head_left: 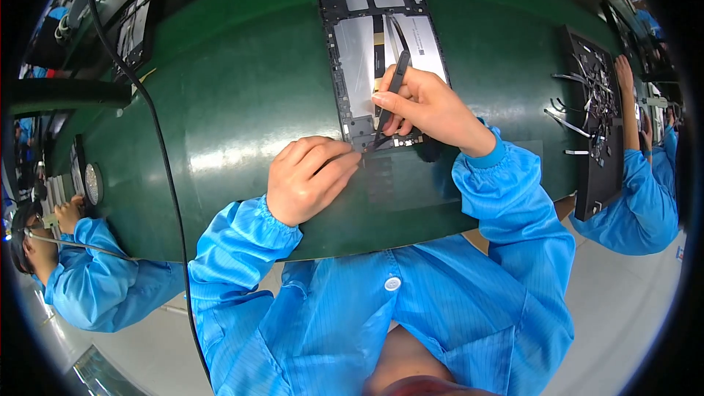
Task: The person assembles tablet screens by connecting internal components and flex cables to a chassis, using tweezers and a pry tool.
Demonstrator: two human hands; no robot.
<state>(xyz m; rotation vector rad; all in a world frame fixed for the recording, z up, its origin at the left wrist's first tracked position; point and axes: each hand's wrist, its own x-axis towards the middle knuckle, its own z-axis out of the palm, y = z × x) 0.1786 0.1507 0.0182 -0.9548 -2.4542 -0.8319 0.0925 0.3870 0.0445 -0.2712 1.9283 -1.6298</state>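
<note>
A tablet-like device (353,44) lies opened on the green table, with silver plates, a dark flat cable (379,51) and a black frame. My right hand (436,106) is closed around black tweezers (400,73), held over the device's lower half with the tips pointing down to its near edge. Beside that edge, at the near left corner, my left hand (308,180) has its fingers bent and drawn together. Its fingertips meet close to the tweezer tips; whatever small thing they pinch is too small to make out.
At the right stands a black tray (601,183) with many small parts and cable strips. A black cable (158,114) hangs down across the left side. Another device (136,26) sits at the far left. Blue-sleeved co-workers are on the left (110,279) and right (638,209).
</note>
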